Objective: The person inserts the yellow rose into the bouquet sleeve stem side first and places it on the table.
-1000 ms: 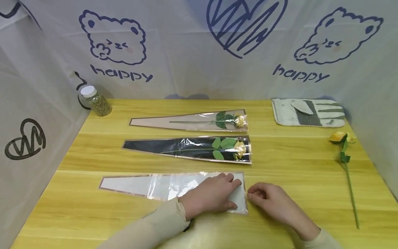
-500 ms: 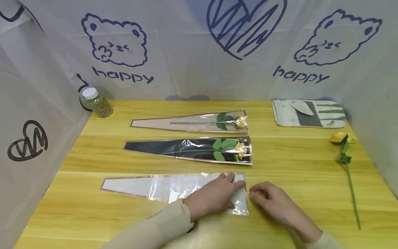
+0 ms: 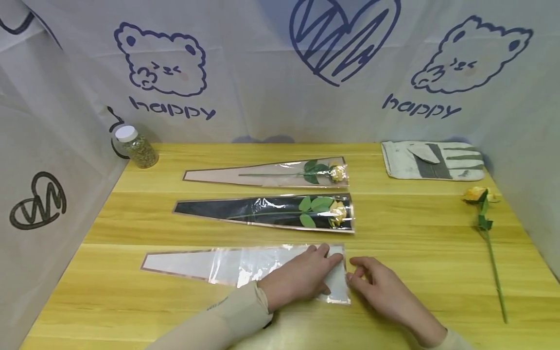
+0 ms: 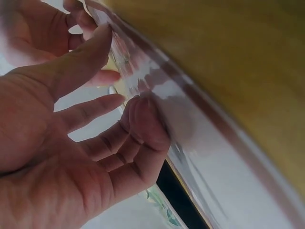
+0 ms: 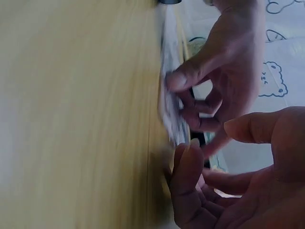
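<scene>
In the head view, my left hand lies over the wide right end of a white flower sleeve, fingers spread and fingertips on its clear film. The left wrist view has this hand against the copper-edged sleeve. My right hand is at the sleeve's right edge, with thumb tip at the edge and index finger held apart from it. From the right wrist view, the right thumb is by the sleeve's end; whether the film is pinched there is unclear.
Behind lie a black sleeve and a pale pink sleeve, each with a yellow rose inside. A loose yellow rose lies at the right, near a work glove. A white-capped jar stands back left.
My right hand drew slightly off the sleeve's edge, then came back to it with the index finger more lifted. The left hand slid slightly right, then stayed.
</scene>
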### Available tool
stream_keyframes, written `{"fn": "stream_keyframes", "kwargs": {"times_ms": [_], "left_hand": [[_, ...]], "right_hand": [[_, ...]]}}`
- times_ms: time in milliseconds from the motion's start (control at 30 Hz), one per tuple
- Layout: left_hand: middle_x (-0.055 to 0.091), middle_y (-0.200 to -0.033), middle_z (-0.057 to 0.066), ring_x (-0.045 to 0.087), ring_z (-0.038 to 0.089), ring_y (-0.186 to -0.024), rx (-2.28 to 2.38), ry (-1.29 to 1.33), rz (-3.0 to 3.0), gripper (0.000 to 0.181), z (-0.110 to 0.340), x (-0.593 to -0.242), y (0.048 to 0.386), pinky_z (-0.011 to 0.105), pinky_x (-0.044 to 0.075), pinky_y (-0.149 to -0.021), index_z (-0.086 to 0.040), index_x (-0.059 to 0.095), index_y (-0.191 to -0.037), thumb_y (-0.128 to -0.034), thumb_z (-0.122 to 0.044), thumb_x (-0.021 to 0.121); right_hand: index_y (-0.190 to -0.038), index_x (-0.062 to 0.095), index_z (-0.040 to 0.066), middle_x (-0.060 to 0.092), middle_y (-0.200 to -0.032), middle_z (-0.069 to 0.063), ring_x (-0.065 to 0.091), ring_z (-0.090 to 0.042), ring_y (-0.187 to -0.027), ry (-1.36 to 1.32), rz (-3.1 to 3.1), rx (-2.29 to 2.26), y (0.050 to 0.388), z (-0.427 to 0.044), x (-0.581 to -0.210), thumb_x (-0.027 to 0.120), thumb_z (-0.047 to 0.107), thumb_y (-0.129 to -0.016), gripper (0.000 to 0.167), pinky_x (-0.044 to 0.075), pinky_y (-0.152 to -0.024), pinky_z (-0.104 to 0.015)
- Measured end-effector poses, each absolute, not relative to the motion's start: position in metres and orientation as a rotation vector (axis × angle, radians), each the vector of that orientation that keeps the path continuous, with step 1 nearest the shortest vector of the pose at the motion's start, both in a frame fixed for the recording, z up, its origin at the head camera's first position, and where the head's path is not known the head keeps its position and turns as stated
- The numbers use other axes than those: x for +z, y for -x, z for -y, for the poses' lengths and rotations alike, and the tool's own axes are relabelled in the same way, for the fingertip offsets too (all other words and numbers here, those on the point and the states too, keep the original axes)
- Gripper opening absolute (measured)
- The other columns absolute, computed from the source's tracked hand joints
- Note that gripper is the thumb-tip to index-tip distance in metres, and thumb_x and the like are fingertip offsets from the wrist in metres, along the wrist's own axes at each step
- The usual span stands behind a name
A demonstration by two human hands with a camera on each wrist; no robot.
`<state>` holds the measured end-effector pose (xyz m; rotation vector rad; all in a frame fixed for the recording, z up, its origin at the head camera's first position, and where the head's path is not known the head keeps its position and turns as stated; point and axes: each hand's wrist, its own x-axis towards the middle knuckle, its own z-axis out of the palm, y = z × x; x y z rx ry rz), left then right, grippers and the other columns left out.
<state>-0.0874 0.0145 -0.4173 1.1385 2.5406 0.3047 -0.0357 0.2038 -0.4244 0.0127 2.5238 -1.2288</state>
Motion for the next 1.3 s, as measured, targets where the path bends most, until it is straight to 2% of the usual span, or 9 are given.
{"fn": "stream_keyframes", "kwargs": {"times_ms": [167,300,567,733,967,1300], "left_hand": [[0.053,-0.121,0.011,0.055,0.025,-0.102,0.364,-1.124,-2.537,0.078,-0.013,-0.419,0.087,0.029,0.051,-0.082,-0.020,0.041,-0.147,-0.0802,-0.025,0.082],[0.052,-0.126,0.013,0.055,0.026,-0.104,0.380,-1.117,-2.528,0.078,-0.012,-0.420,0.087,0.029,0.051,-0.082,-0.022,0.040,-0.149,-0.0820,-0.024,0.081],[0.049,-0.132,0.013,0.054,0.028,-0.110,0.328,-1.100,-2.527,0.079,-0.015,-0.417,0.086,0.031,0.051,-0.084,-0.026,0.040,-0.150,-0.0824,-0.025,0.081],[0.051,-0.130,0.012,0.056,0.027,-0.107,0.294,-1.128,-2.537,0.076,-0.017,-0.417,0.085,0.031,0.052,-0.081,-0.027,0.043,-0.149,-0.0825,-0.028,0.080],[0.055,-0.113,0.006,0.058,0.020,-0.095,0.261,-1.240,-2.550,0.065,-0.018,-0.418,0.086,0.029,0.052,-0.075,-0.025,0.051,-0.139,-0.0823,-0.033,0.081],[0.054,-0.106,0.002,0.057,0.014,-0.089,0.282,-1.319,-2.538,0.051,-0.019,-0.418,0.091,0.027,0.051,-0.073,-0.022,0.054,-0.130,-0.0854,-0.032,0.078]], "right_hand": [[-0.127,0.053,-0.014,0.058,-0.081,-0.008,0.054,-0.020,-0.061,0.019,-2.271,-1.476,0.036,-0.203,-0.425,0.060,0.019,-0.098,0.045,0.049,-0.050,-0.031],[-0.123,0.052,-0.018,0.056,-0.077,-0.010,0.054,-0.020,-0.066,0.024,-2.083,-1.593,0.037,-0.205,-0.427,0.055,0.017,-0.100,0.042,0.051,-0.050,-0.031],[-0.101,0.065,-0.007,0.055,-0.063,-0.007,0.048,-0.012,-0.050,0.117,-2.149,-1.528,0.040,-0.211,-0.433,0.055,0.011,-0.100,0.020,0.041,-0.042,-0.024],[-0.086,0.067,0.001,0.053,-0.057,-0.004,0.047,-0.012,-0.046,0.132,-2.200,-1.453,0.046,-0.212,-0.436,0.060,0.014,-0.098,0.018,0.036,-0.039,-0.022],[-0.085,0.065,0.002,0.056,-0.056,-0.005,0.050,-0.013,-0.045,0.084,-2.211,-1.449,0.047,-0.209,-0.437,0.068,0.017,-0.093,0.018,0.033,-0.038,-0.021],[-0.081,0.063,0.003,0.057,-0.055,-0.004,0.054,-0.016,-0.046,0.033,-2.249,-1.443,0.045,-0.206,-0.437,0.069,0.017,-0.091,0.018,0.034,-0.040,-0.022]]}}
